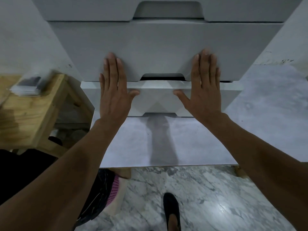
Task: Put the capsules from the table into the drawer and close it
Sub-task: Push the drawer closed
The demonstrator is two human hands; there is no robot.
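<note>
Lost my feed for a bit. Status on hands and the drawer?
Left hand and right hand open, flat on the drawer front. No capsules visible. Nothing blocking.

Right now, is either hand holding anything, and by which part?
Nothing is held. The left hand and the right hand lie flat and open against the drawer front, one on each side of its handle cutout.

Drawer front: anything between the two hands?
Head view: only bare drawer front and its cut-out handle notch lie between the left hand and right hand. No capsules visible there.
</note>
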